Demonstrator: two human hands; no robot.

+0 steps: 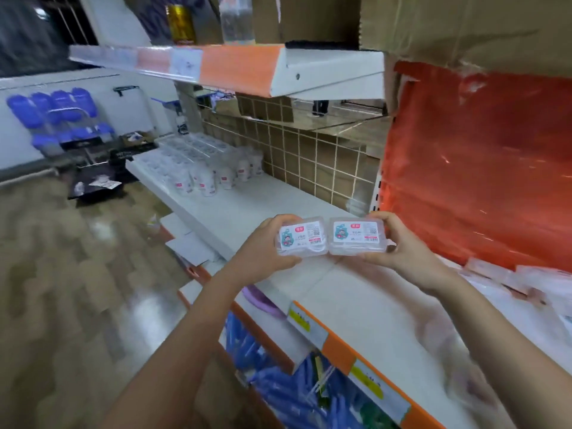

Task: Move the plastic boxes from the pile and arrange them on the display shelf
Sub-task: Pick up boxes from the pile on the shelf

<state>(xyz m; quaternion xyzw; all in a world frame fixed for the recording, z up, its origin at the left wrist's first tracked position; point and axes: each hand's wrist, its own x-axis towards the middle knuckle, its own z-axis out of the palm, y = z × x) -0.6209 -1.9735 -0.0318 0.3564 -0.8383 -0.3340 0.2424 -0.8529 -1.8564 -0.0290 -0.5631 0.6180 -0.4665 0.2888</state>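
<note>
now we hold two plastic boxes above the display shelf (278,212), our left hand (263,252) gripping the left box (301,238), our right hand (399,246) gripping the right box (357,235). set near the shelf's front edge, either could slide off.

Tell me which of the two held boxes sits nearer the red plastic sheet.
The box in the right hand, the right-hand box; the red sheet hangs beside it, while the left hand's box is farther away.
</note>
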